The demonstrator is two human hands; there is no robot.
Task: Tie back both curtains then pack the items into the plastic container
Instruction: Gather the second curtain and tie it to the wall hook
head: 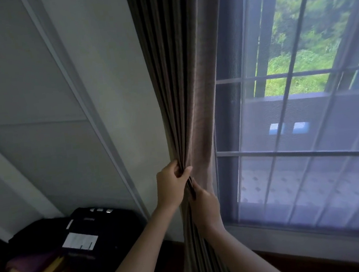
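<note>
Curtain (182, 90) bunched in both gripping hands (173, 185) (205, 207), beside sheer-covered window (300, 155), black bag (91, 232) below-left.

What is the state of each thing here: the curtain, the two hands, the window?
Brown curtain: gathered into a bunch, no tie-back visible on it.
Left hand: grips the gathered folds.
Right hand: grips the curtain just below the left hand.
Window: uncovered by the brown curtain, behind a sheer curtain.
</note>
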